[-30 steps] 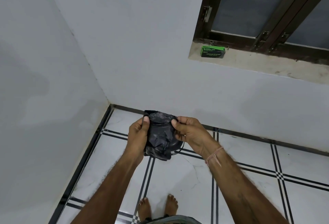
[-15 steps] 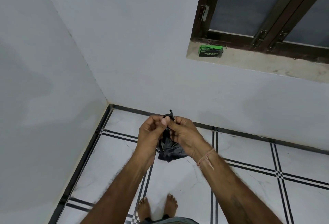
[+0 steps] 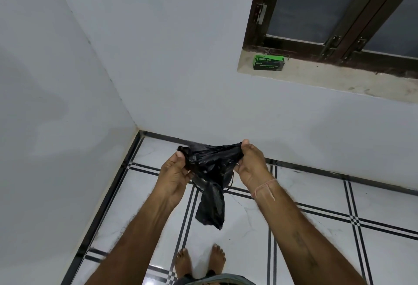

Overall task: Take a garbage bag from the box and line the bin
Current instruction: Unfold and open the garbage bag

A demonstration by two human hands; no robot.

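A crumpled black garbage bag point(image 3: 211, 171) is stretched between both hands in front of me, over the floor. My left hand point(image 3: 174, 172) pinches its left top edge. My right hand point(image 3: 250, 163) pinches the right top edge, thumb on top. A loose tail of the bag hangs down between my forearms. The green garbage bag box point(image 3: 268, 63) lies on the window sill at upper right, far from both hands. No bin is in view.
White walls meet in a corner point(image 3: 138, 129) just ahead on the left. The floor is white tile with black stripe lines point(image 3: 273, 228). My bare feet point(image 3: 200, 262) stand below the bag. A dark-framed window point(image 3: 334, 35) sits above the sill.
My hands were pressed together on the bunched bag; they have moved apart, spreading its top edge, and a tail of the bag now hangs lower.
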